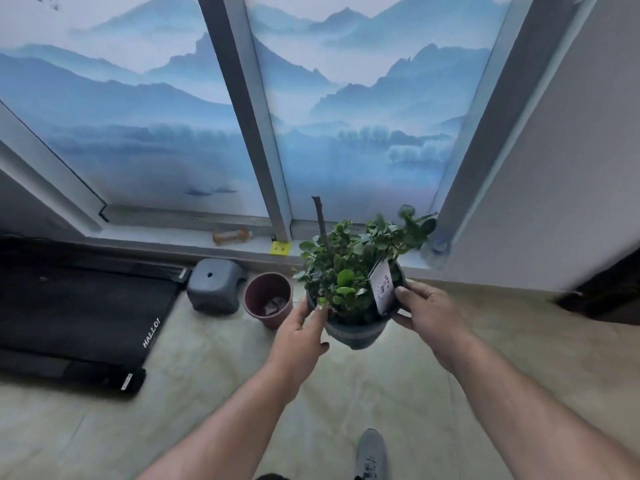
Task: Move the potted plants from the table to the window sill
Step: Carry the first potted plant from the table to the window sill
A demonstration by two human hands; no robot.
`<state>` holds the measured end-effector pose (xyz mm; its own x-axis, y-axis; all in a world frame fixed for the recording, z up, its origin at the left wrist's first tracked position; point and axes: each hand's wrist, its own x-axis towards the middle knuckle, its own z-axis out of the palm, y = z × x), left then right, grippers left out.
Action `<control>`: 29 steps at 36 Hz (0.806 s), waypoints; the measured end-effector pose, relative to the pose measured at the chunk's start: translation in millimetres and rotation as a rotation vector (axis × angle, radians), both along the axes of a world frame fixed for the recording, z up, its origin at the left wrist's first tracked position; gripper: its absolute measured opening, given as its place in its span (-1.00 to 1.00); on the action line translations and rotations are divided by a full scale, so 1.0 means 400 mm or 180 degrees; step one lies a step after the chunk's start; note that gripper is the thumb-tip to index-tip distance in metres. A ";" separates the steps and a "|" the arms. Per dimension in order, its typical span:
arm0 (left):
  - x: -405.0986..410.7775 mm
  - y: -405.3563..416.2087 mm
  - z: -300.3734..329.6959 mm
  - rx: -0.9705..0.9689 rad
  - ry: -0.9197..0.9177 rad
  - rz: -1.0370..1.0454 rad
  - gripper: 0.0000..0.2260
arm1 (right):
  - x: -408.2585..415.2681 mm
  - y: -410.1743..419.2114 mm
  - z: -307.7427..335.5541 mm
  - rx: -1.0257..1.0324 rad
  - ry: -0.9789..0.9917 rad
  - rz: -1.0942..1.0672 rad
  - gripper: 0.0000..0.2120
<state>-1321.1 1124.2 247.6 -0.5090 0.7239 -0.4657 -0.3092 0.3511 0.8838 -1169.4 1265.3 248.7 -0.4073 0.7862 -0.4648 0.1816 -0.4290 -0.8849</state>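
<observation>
Starting nearest the camera, I see a grey shoe (372,453) on the floor (207,393). Above it, both forearms extend forward. My left hand (299,336) has its grip curled round the left rim of the potted plant (353,292); my right hand (427,313) grips the right rim, thumb on a white tag (382,287). The pot is held in the air, in front of the window sill (173,237). Left of it, a maroon pot (268,299), a grey stool (214,284) and a black mat (76,313) lie on the floor. Beyond, the window (138,116) carries a printed mountain scene.
</observation>
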 end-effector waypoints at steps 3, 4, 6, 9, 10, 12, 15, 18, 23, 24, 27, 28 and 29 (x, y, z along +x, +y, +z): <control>-0.076 0.093 -0.022 0.0014 -0.0081 0.0073 -0.72 | -0.080 0.113 -0.017 -0.0037 -0.0135 0.0119 -0.79; -0.091 0.112 -0.029 -0.0010 -0.0105 0.0068 -0.70 | -0.094 0.134 -0.019 -0.0035 -0.0228 0.0152 -0.79; -0.149 0.170 -0.054 -0.0030 -0.0153 0.0088 -0.68 | -0.150 0.199 -0.037 -0.0051 -0.0392 0.0244 -0.80; -0.246 0.254 -0.096 -0.0086 -0.0246 0.0037 -0.67 | -0.245 0.290 -0.071 -0.0167 -0.0610 0.0292 -0.83; -0.269 0.272 -0.110 -0.0123 -0.0261 0.0010 -0.66 | -0.265 0.309 -0.078 -0.0239 -0.0638 0.0279 -0.83; -0.347 0.331 -0.157 -0.0169 -0.0289 -0.0048 -0.65 | -0.341 0.371 -0.121 -0.0373 -0.0700 0.0273 -0.83; -0.471 0.414 -0.256 -0.0272 -0.0313 -0.0160 -0.60 | -0.457 0.460 -0.209 -0.0499 -0.0759 0.0225 -0.81; -0.573 0.486 -0.348 -0.0367 -0.0356 -0.0235 -0.52 | -0.556 0.533 -0.297 -0.0581 -0.0738 0.0192 -0.80; -0.727 0.612 -0.531 -0.0490 -0.0423 -0.0189 -0.49 | -0.719 0.657 -0.481 -0.0729 -0.0671 0.0110 -0.76; -0.759 0.638 -0.575 -0.0539 -0.0428 -0.0160 -0.48 | -0.755 0.684 -0.523 -0.0760 -0.0653 0.0089 -0.76; -0.825 0.704 -0.697 -0.0612 -0.0413 -0.0060 -0.46 | -0.837 0.760 -0.639 -0.0799 -0.0624 0.0114 -0.74; -0.838 0.720 -0.723 -0.0612 -0.0412 -0.0015 -0.46 | -0.854 0.779 -0.662 -0.0802 -0.0627 0.0138 -0.73; -0.857 0.744 -0.761 -0.0598 -0.0433 0.0038 -0.46 | -0.878 0.805 -0.706 -0.0828 -0.0622 0.0173 -0.73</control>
<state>-1663.8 1421.9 -56.9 -0.4402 0.6123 -0.6567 -0.4262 0.5012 0.7531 -1520.5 1587.5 -33.6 -0.3287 0.6104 -0.7207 0.3661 -0.6211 -0.6930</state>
